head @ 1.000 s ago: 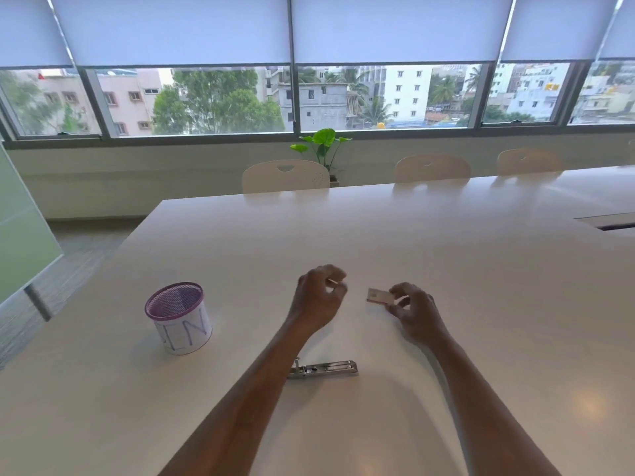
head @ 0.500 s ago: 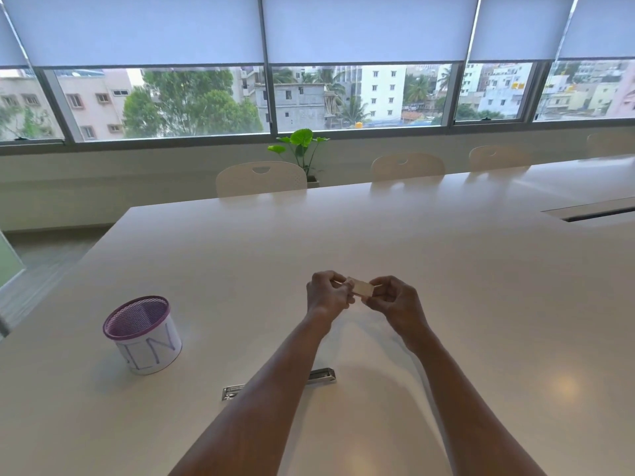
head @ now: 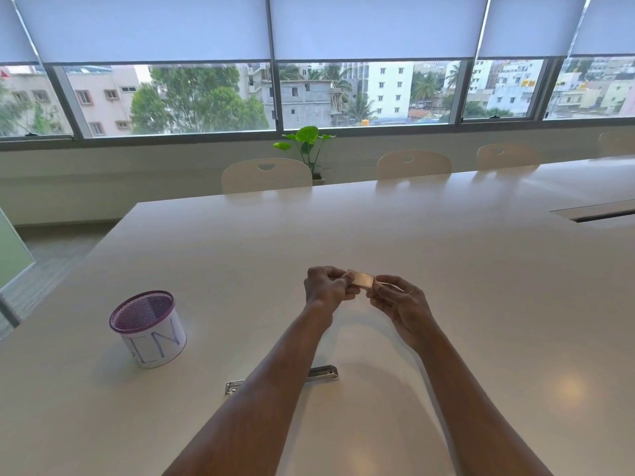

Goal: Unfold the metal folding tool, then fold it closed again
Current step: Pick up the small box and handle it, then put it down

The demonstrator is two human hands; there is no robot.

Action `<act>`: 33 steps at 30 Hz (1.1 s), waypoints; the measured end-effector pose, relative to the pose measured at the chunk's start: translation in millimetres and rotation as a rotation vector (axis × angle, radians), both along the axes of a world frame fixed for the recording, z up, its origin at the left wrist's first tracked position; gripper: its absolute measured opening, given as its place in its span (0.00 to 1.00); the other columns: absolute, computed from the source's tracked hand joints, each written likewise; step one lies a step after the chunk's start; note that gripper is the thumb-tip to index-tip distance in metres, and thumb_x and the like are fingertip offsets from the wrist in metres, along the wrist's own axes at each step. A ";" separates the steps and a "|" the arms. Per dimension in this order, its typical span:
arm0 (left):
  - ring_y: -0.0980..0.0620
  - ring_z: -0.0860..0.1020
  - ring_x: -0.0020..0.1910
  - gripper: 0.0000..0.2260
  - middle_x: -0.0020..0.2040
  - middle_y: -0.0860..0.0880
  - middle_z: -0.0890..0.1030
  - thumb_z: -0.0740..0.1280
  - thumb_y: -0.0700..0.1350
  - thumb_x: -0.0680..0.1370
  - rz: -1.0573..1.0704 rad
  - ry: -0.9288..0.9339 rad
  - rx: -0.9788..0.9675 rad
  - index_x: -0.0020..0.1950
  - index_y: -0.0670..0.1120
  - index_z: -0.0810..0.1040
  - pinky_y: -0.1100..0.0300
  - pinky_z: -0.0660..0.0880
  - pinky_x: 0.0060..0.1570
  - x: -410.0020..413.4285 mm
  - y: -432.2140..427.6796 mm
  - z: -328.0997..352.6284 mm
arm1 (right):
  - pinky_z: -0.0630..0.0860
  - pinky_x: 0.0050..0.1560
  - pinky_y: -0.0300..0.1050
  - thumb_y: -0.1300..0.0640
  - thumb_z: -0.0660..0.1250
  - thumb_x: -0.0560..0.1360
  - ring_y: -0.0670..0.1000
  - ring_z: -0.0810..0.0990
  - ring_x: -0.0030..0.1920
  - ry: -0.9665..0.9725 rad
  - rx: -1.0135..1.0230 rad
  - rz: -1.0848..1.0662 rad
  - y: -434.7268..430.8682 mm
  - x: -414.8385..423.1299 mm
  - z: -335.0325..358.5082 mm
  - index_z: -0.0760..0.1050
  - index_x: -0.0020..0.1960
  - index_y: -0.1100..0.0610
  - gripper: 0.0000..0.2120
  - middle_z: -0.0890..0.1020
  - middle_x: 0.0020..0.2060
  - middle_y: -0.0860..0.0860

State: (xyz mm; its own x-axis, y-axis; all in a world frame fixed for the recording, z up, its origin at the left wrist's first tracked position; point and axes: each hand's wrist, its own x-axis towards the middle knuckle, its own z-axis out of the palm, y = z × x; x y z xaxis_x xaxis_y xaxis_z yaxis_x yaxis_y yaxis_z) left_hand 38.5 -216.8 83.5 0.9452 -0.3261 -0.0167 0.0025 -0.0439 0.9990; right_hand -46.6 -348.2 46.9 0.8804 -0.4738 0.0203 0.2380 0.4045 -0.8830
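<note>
Fingers [head: 338, 281] of the left hand [head: 324, 286] curl tight around one end of the small metal folding tool [head: 360, 279]; fingers of the right hand [head: 400, 302] pinch its other end. The tool is lifted clear of the desk [head: 481, 286], above its middle, flat face toward the camera; whether it is folded or open I cannot tell.

Toward the desk's left edge stands a purple mesh cup [head: 148, 328] wrapped in white paper with pen marks. Nearer the front edge lies a second metal piece [head: 321, 372], long and narrow, its middle hidden under the left forearm. Cream chairs [head: 266, 175] line the far edge.
</note>
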 end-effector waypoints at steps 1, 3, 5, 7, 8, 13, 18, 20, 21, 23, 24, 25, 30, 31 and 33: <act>0.48 0.85 0.32 0.07 0.41 0.38 0.85 0.73 0.38 0.75 0.003 0.006 -0.008 0.48 0.35 0.81 0.60 0.83 0.34 0.8 0.8 0.0 | 0.81 0.42 0.43 0.69 0.68 0.74 0.55 0.84 0.41 0.015 0.003 -0.008 0.7 0.4 0.0 0.77 0.53 0.65 0.08 0.84 0.39 0.59; 0.48 0.85 0.32 0.06 0.41 0.38 0.85 0.73 0.38 0.75 0.002 0.015 -0.016 0.48 0.36 0.81 0.60 0.83 0.35 2.3 1.9 -0.2 | 0.82 0.41 0.43 0.69 0.68 0.74 0.57 0.85 0.41 0.047 -0.012 -0.031 2.0 1.0 -0.5 0.77 0.52 0.65 0.07 0.84 0.39 0.60; 0.48 0.86 0.33 0.06 0.41 0.38 0.85 0.73 0.38 0.75 -0.002 0.016 -0.011 0.48 0.36 0.82 0.59 0.83 0.35 3.1 2.7 -0.3 | 0.82 0.40 0.43 0.69 0.68 0.74 0.57 0.85 0.40 0.084 -0.050 -0.048 3.5 1.9 -1.3 0.77 0.51 0.65 0.06 0.85 0.40 0.61; 0.47 0.86 0.33 0.06 0.41 0.38 0.85 0.73 0.38 0.75 -0.002 0.022 -0.004 0.48 0.36 0.82 0.59 0.83 0.35 3.0 2.7 -0.5 | 0.80 0.37 0.43 0.69 0.68 0.73 0.55 0.84 0.36 0.112 -0.105 -0.064 4.4 2.4 -2.8 0.78 0.50 0.65 0.06 0.84 0.39 0.61; 0.47 0.86 0.33 0.06 0.41 0.37 0.85 0.73 0.38 0.75 -0.003 0.026 0.003 0.48 0.36 0.82 0.59 0.83 0.34 2.7 2.7 -0.5 | 0.79 0.36 0.43 0.69 0.69 0.73 0.54 0.82 0.34 0.128 -0.135 -0.077 4.5 2.7 -3.9 0.78 0.49 0.66 0.05 0.83 0.38 0.60; 0.49 0.85 0.31 0.06 0.38 0.40 0.85 0.73 0.38 0.74 -0.010 -0.051 0.102 0.47 0.35 0.82 0.59 0.83 0.33 1.2 1.1 -1.9 | 0.78 0.33 0.41 0.69 0.68 0.74 0.51 0.80 0.31 0.183 -0.137 -0.119 2.4 5.6 -8.4 0.81 0.46 0.66 0.03 0.81 0.33 0.59; 0.48 0.85 0.33 0.05 0.38 0.39 0.86 0.72 0.38 0.75 -0.016 -0.333 0.290 0.46 0.37 0.84 0.51 0.84 0.41 -2.8 -2.8 -0.9 | 0.83 0.41 0.43 0.69 0.60 0.78 0.57 0.84 0.41 0.146 0.080 0.030 -0.1 5.0 -6.9 0.79 0.53 0.71 0.10 0.84 0.43 0.65; 0.46 0.85 0.37 0.05 0.40 0.40 0.86 0.70 0.39 0.76 -0.026 -0.507 0.401 0.46 0.38 0.85 0.50 0.83 0.43 -4.4 -3.1 2.2 | 0.83 0.44 0.44 0.69 0.58 0.78 0.57 0.85 0.45 0.119 0.146 0.095 -0.2 4.1 -6.7 0.77 0.56 0.72 0.12 0.84 0.48 0.66; 0.44 0.85 0.40 0.06 0.42 0.40 0.86 0.69 0.40 0.77 -0.034 -0.600 0.471 0.46 0.39 0.85 0.50 0.82 0.44 -5.5 -3.1 4.6 | 0.83 0.45 0.44 0.69 0.57 0.79 0.57 0.86 0.47 0.107 0.181 0.121 0.3 3.8 -6.9 0.77 0.57 0.73 0.13 0.84 0.49 0.66; 0.39 0.84 0.46 0.07 0.45 0.39 0.86 0.68 0.42 0.77 -0.059 -0.758 0.608 0.47 0.40 0.84 0.49 0.81 0.45 -8.1 -4.0 9.6 | 0.83 0.46 0.44 0.70 0.55 0.79 0.58 0.85 0.49 0.085 0.241 0.162 1.7 3.4 -7.6 0.75 0.58 0.73 0.14 0.83 0.52 0.66; 0.38 0.83 0.46 0.08 0.45 0.39 0.86 0.67 0.43 0.78 -0.062 -0.809 0.648 0.46 0.41 0.84 0.49 0.81 0.45 -9.5 -4.8 11.2 | 0.83 0.47 0.44 0.70 0.55 0.80 0.58 0.85 0.51 0.074 0.260 0.176 2.5 3.0 -7.6 0.75 0.59 0.73 0.14 0.82 0.54 0.67; 0.37 0.83 0.46 0.08 0.45 0.38 0.85 0.67 0.43 0.78 -0.056 -0.830 0.660 0.45 0.41 0.84 0.49 0.81 0.44 -10.4 -5.7 12.2 | 0.83 0.49 0.45 0.70 0.54 0.80 0.58 0.85 0.52 0.066 0.268 0.185 3.1 2.6 -7.2 0.75 0.59 0.73 0.14 0.82 0.55 0.67; 0.43 0.85 0.40 0.09 0.41 0.40 0.86 0.70 0.43 0.77 0.011 -0.588 0.501 0.43 0.38 0.85 0.50 0.82 0.43 -0.9 -2.3 4.1 | 0.83 0.50 0.45 0.73 0.56 0.79 0.60 0.85 0.51 0.056 0.244 0.209 3.7 -1.4 -1.4 0.75 0.58 0.74 0.13 0.82 0.53 0.69; 0.45 0.85 0.39 0.08 0.39 0.40 0.86 0.71 0.42 0.76 0.022 -0.520 0.458 0.42 0.38 0.85 0.50 0.82 0.42 1.7 -0.6 1.3 | 0.83 0.47 0.44 0.74 0.57 0.78 0.59 0.86 0.49 0.066 0.218 0.216 4.6 -2.5 0.1 0.76 0.57 0.74 0.13 0.83 0.50 0.68; 0.45 0.85 0.36 0.07 0.38 0.39 0.86 0.72 0.40 0.75 0.034 -0.344 0.347 0.43 0.37 0.85 0.50 0.84 0.42 4.4 2.9 -2.7 | 0.83 0.45 0.42 0.75 0.59 0.77 0.57 0.86 0.45 0.091 0.162 0.219 5.9 -4.1 2.0 0.77 0.57 0.73 0.12 0.85 0.47 0.66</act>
State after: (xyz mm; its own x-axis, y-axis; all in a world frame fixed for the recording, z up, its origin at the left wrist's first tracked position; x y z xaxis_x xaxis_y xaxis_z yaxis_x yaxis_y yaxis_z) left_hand 42.9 -213.8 80.8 0.9251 -0.3250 0.1964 -0.3179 -0.3800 0.8686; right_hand -50.7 -342.3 48.9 0.9568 -0.2628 -0.1241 0.0520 0.5747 -0.8167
